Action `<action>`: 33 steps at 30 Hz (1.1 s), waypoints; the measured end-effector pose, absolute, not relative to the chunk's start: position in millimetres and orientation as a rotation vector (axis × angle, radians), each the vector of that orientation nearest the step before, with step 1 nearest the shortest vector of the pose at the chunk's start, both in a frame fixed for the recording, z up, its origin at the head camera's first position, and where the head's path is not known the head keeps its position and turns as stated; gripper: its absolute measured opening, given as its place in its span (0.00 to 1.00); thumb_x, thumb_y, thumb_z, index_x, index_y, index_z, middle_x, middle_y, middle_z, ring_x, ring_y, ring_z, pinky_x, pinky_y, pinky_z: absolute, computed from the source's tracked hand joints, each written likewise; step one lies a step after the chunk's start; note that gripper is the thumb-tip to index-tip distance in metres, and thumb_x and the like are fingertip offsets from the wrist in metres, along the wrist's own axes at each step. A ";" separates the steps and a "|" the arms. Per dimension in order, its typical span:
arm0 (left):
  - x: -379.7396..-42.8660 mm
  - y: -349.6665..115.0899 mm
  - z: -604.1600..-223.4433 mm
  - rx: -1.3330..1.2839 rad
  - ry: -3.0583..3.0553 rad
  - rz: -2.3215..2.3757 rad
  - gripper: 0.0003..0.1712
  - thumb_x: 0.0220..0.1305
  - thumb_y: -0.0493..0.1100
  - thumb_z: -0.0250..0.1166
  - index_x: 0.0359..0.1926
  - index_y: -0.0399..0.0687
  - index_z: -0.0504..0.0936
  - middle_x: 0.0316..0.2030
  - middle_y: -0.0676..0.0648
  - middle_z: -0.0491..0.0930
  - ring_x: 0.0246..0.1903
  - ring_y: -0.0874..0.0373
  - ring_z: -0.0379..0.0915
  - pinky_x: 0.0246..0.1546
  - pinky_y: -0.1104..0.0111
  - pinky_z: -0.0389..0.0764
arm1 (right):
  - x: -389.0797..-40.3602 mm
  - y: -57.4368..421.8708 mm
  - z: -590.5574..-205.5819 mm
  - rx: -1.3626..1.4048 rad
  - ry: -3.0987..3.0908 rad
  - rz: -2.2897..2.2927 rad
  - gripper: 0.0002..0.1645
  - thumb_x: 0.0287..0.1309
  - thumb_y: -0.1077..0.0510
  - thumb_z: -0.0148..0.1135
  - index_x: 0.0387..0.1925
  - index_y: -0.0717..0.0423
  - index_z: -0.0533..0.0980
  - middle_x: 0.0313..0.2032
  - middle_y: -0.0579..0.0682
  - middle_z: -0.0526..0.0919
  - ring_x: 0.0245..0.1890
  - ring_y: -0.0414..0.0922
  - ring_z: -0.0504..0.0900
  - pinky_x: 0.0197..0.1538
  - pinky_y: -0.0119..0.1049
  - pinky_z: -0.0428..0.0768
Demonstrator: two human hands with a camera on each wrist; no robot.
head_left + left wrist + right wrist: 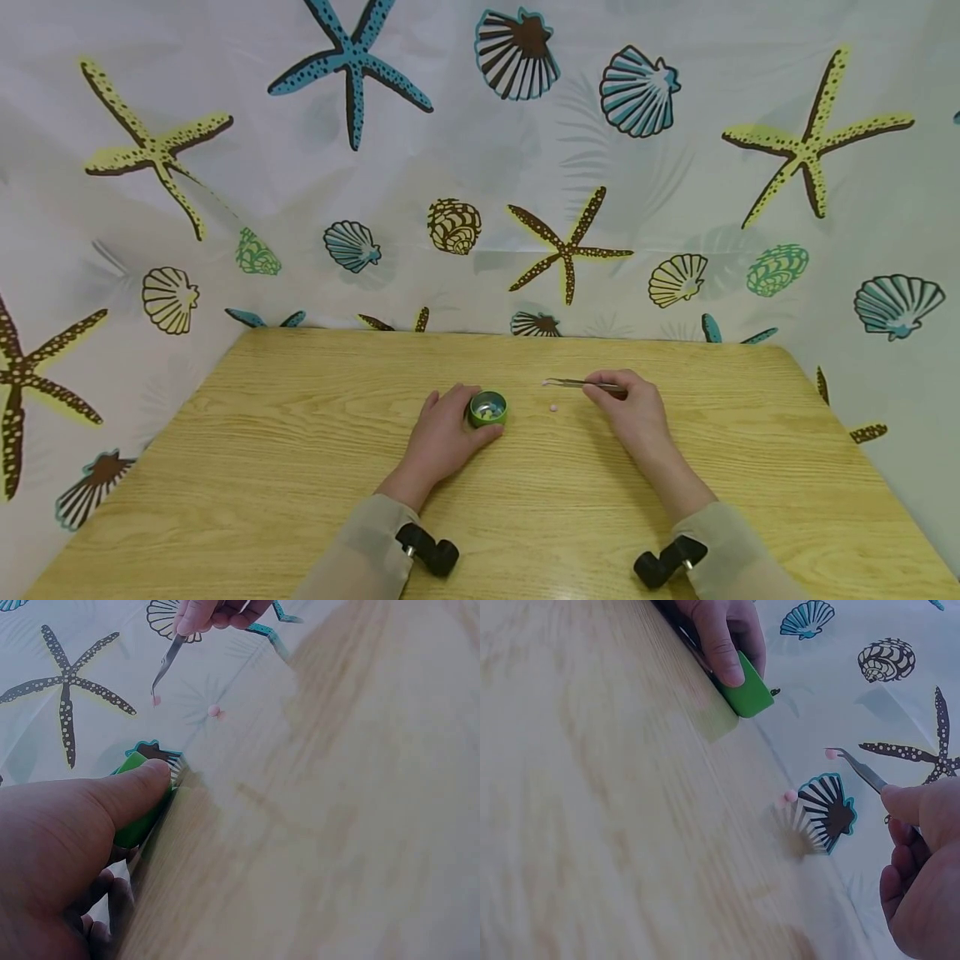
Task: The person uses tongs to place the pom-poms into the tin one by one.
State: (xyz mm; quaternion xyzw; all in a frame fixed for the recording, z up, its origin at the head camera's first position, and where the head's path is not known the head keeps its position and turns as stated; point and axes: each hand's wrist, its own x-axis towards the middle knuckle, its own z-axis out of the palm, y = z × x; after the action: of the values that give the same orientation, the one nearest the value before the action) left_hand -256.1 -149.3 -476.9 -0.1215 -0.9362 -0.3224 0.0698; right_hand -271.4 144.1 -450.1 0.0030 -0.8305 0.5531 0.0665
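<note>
My left hand [447,432] holds a small green cup [491,423] upright on the table, thumb along the near side and fingers round the far side. Inside the cup, silvery with several pale and yellowish bits [489,413], the details are too small to make out. To the right, my right hand [637,417] pinches a pair of metal tweezers [567,382] with bent tips. Between those tips sits a small pink bead [830,754]. A second pink bead [553,408] lies on the table between the cup and the right hand, just nearer than the tweezer tips.
Both hands work over a light wooden table [300,467]. A white cloth [405,183] printed with starfish and shells hangs behind the table's back edge and along its sides. On each sleeve sits a black wrist camera [435,553].
</note>
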 end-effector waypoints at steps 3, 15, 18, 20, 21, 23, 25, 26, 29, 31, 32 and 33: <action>-256.7 -149.5 -476.2 -0.357 -2.821 -0.974 0.38 0.71 0.53 0.80 0.72 0.37 0.79 0.65 0.39 0.83 0.67 0.41 0.78 0.84 0.41 0.52 | -271.0 141.0 -448.1 0.021 -2.493 1.677 0.10 0.75 0.57 0.74 0.52 0.57 0.90 0.55 0.54 0.87 0.54 0.52 0.86 0.49 0.33 0.83; -257.4 -149.3 -476.7 -0.353 -2.825 -0.953 0.39 0.71 0.53 0.80 0.73 0.37 0.79 0.65 0.39 0.83 0.66 0.41 0.79 0.84 0.41 0.53 | -265.0 130.0 -439.9 0.083 -2.478 1.701 0.10 0.74 0.57 0.74 0.51 0.57 0.91 0.53 0.54 0.88 0.51 0.51 0.86 0.49 0.36 0.82; -257.5 -149.6 -477.4 -0.352 -2.822 -0.953 0.38 0.71 0.53 0.80 0.72 0.38 0.79 0.64 0.39 0.83 0.66 0.42 0.79 0.84 0.41 0.52 | -263.6 127.1 -438.4 0.107 -2.483 1.697 0.10 0.75 0.56 0.74 0.51 0.56 0.91 0.53 0.53 0.88 0.51 0.51 0.86 0.50 0.38 0.83; -257.5 -149.5 -477.7 -0.351 -2.819 -0.955 0.38 0.71 0.52 0.80 0.72 0.37 0.79 0.64 0.39 0.83 0.66 0.42 0.79 0.84 0.41 0.52 | -262.6 125.2 -437.6 0.124 -2.486 1.694 0.10 0.75 0.56 0.74 0.51 0.56 0.91 0.54 0.53 0.88 0.52 0.51 0.86 0.51 0.38 0.83; -257.6 -149.4 -477.8 -0.350 -2.818 -0.956 0.38 0.71 0.52 0.80 0.72 0.37 0.79 0.64 0.39 0.83 0.66 0.42 0.79 0.84 0.41 0.52 | -262.2 124.0 -437.4 0.131 -2.486 1.691 0.10 0.75 0.56 0.74 0.51 0.55 0.91 0.53 0.53 0.88 0.52 0.51 0.87 0.51 0.38 0.83; -257.6 -149.0 -477.7 -0.349 -2.816 -0.961 0.37 0.70 0.52 0.80 0.71 0.38 0.79 0.63 0.39 0.83 0.66 0.42 0.79 0.84 0.41 0.52 | -262.0 121.4 -437.1 0.140 -2.484 1.695 0.10 0.74 0.56 0.74 0.51 0.55 0.91 0.53 0.53 0.88 0.51 0.51 0.87 0.51 0.38 0.83; -257.3 -148.7 -477.4 -0.347 -2.815 -0.966 0.37 0.70 0.52 0.80 0.71 0.38 0.80 0.63 0.39 0.83 0.66 0.41 0.79 0.84 0.41 0.52 | -261.8 118.4 -437.0 0.146 -2.485 1.699 0.09 0.74 0.57 0.75 0.50 0.55 0.91 0.53 0.53 0.88 0.51 0.51 0.87 0.50 0.38 0.83; -257.0 -148.6 -477.1 -0.347 -2.814 -0.969 0.37 0.70 0.52 0.80 0.71 0.38 0.80 0.63 0.39 0.84 0.66 0.41 0.79 0.84 0.41 0.51 | -261.7 116.7 -437.1 0.148 -2.486 1.704 0.09 0.74 0.57 0.75 0.50 0.55 0.91 0.53 0.52 0.88 0.51 0.51 0.87 0.50 0.38 0.83; -256.2 -148.3 -475.9 -0.352 -2.811 -0.967 0.37 0.70 0.52 0.80 0.71 0.38 0.80 0.63 0.39 0.84 0.65 0.41 0.80 0.84 0.40 0.52 | -261.1 111.9 -437.5 0.162 -2.491 1.712 0.09 0.74 0.57 0.75 0.50 0.55 0.91 0.53 0.52 0.88 0.51 0.51 0.87 0.50 0.38 0.83; -256.5 -148.4 -475.9 -0.352 -2.811 -0.963 0.37 0.70 0.52 0.80 0.71 0.37 0.80 0.63 0.39 0.84 0.65 0.41 0.80 0.84 0.40 0.52 | -260.4 109.0 -438.0 0.176 -2.489 1.719 0.08 0.74 0.57 0.75 0.50 0.55 0.91 0.52 0.52 0.88 0.51 0.51 0.87 0.50 0.38 0.83; -256.8 -148.5 -476.2 -0.353 -2.810 -0.961 0.37 0.70 0.52 0.80 0.71 0.37 0.80 0.63 0.39 0.84 0.65 0.41 0.80 0.84 0.40 0.53 | -260.3 107.6 -438.3 0.184 -2.486 1.726 0.08 0.74 0.57 0.75 0.50 0.55 0.91 0.52 0.52 0.88 0.51 0.51 0.87 0.51 0.38 0.83; -257.0 -148.7 -476.6 -0.354 -2.809 -0.959 0.37 0.70 0.52 0.80 0.71 0.37 0.80 0.63 0.39 0.84 0.65 0.42 0.80 0.83 0.40 0.53 | -260.4 106.1 -438.9 0.192 -2.483 1.729 0.08 0.74 0.58 0.75 0.49 0.56 0.91 0.52 0.52 0.88 0.50 0.51 0.87 0.50 0.38 0.83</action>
State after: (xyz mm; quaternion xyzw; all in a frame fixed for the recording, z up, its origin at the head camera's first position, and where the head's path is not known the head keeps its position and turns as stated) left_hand -257.0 -148.7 -476.6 -0.1181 -0.9370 -0.3200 0.0760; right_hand -260.4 106.1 -438.9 0.0633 -0.8178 0.5694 0.0549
